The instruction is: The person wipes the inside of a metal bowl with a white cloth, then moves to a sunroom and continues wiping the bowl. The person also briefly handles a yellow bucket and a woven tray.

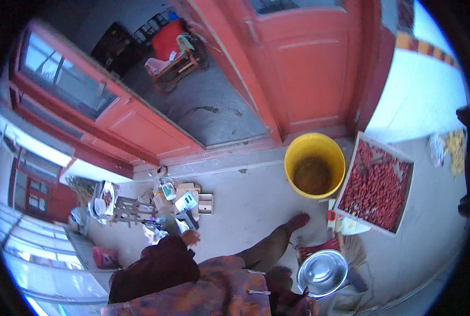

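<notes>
My left hand [190,238] hangs loosely in front of the dark sleeve, with nothing seen in it. Below it on the floor are cartons and plastic bags. At the bottom right, my right hand [312,306] is mostly hidden by its sleeve and grips the near rim of a shiny metal basin [322,272]. The basin is tilted, and I see no contents in it. Beyond it stands a yellow bucket [315,166] with a brownish bottom. Beside the bucket, a shallow tray [347,211] is spread with small dried red fruits or peppers [377,185].
A red door panel [310,71] borders an open doorway with a raised sill [235,145]. Inside stands a wooden chair [179,71] with cloths. A broom [353,251] lies near the basin. Left, a small rack [134,209] stands by opened cardboard boxes [205,204].
</notes>
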A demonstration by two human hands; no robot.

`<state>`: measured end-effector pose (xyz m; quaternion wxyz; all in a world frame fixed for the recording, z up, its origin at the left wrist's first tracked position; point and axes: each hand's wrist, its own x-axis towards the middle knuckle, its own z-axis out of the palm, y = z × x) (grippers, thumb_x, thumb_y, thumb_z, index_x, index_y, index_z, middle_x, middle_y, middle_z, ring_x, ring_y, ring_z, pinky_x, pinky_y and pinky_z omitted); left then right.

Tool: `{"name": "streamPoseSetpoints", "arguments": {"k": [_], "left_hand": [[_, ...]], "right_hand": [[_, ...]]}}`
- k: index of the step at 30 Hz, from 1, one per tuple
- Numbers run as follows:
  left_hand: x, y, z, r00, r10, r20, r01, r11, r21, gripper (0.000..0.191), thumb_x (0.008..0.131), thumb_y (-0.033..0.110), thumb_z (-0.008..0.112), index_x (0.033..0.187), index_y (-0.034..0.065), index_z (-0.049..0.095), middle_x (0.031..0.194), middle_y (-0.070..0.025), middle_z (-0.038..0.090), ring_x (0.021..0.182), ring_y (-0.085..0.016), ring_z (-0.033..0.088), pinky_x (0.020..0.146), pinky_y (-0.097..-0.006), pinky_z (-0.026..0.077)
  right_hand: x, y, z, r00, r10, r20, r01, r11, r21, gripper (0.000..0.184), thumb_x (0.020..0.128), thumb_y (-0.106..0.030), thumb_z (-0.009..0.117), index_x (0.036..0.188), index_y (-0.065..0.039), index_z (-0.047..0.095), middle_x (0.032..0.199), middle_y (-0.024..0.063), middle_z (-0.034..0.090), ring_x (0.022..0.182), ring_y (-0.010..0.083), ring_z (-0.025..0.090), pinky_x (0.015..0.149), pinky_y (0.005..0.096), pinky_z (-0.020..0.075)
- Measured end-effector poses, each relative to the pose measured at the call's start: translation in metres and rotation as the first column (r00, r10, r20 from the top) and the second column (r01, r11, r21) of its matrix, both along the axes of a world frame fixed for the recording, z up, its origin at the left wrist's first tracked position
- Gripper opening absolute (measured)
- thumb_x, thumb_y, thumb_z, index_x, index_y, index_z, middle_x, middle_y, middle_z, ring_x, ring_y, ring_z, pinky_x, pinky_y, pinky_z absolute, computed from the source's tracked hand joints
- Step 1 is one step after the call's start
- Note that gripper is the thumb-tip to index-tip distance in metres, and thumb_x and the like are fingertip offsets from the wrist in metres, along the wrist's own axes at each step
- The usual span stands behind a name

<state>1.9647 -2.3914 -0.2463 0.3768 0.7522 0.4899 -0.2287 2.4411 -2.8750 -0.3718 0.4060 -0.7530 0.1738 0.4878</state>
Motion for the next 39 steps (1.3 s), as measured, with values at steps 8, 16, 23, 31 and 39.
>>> {"name": "streamPoseSetpoints", "arguments": {"k": [8,16,23,31,39], "left_hand": [[-0.069,-0.090,-0.002,0.409,0.911,0.056,-0.386,0.229,-0.894,0.019,0.083,0.032,0.049,0.083,0.0135,0.054,0.080,-0.0065,0.056,0.069,-0.027,0.056,0.058,-0.0394,0.048],[-0.032,-0.002,0.041,0.306,0.931,0.201,-0.800,0.366,-0.475,0.024,0.086,0.016,0.057,0.105,0.0026,0.058,0.085,-0.0088,0.066,0.065,-0.022,0.066,0.048,-0.0298,0.051],[-0.087,0.117,0.066,0.123,0.940,0.318,-0.888,0.247,-0.387,0.028,0.079,0.014,0.068,0.102,0.0003,0.063,0.077,-0.0073,0.067,0.057,-0.017,0.065,0.043,-0.0288,0.048],[-0.088,0.181,0.113,0.125,0.935,0.333,-0.976,0.176,-0.128,0.026,0.079,0.025,0.068,0.088,0.0008,0.066,0.071,-0.0093,0.066,0.055,-0.015,0.064,0.046,-0.0280,0.050],[-0.100,0.155,0.121,-0.450,0.889,0.086,-0.762,-0.332,-0.556,0.010,0.080,0.015,0.064,0.079,0.0054,0.060,0.069,-0.0079,0.064,0.052,-0.017,0.062,0.043,-0.0289,0.048]], "right_hand": [[0.085,0.128,0.088,0.988,0.152,-0.011,-0.149,0.979,0.137,0.031,0.087,-0.031,0.056,0.106,-0.008,0.059,0.080,0.0100,0.062,0.070,0.0257,0.063,0.063,0.0370,0.0516],[0.139,0.299,0.169,0.956,0.285,-0.074,-0.258,0.931,0.257,0.030,0.090,-0.032,0.054,0.110,-0.010,0.058,0.084,0.0082,0.062,0.072,0.0225,0.063,0.066,0.0360,0.0530],[0.099,0.529,0.232,0.583,0.652,0.485,-0.811,0.503,0.299,0.024,0.091,-0.025,0.052,0.108,-0.008,0.058,0.090,0.0078,0.064,0.075,0.0208,0.065,0.063,0.0328,0.0540],[0.062,0.757,0.305,0.517,0.740,0.431,-0.788,0.214,0.577,0.032,0.090,-0.030,0.052,0.112,-0.007,0.054,0.099,0.0107,0.060,0.086,0.0249,0.062,0.068,0.0360,0.0505],[0.007,1.020,0.311,0.468,0.544,0.696,-0.880,0.209,0.428,0.045,0.086,-0.014,0.063,0.125,0.000,0.045,0.108,0.0110,0.057,0.096,0.0205,0.058,0.080,0.0315,0.0487]]}}
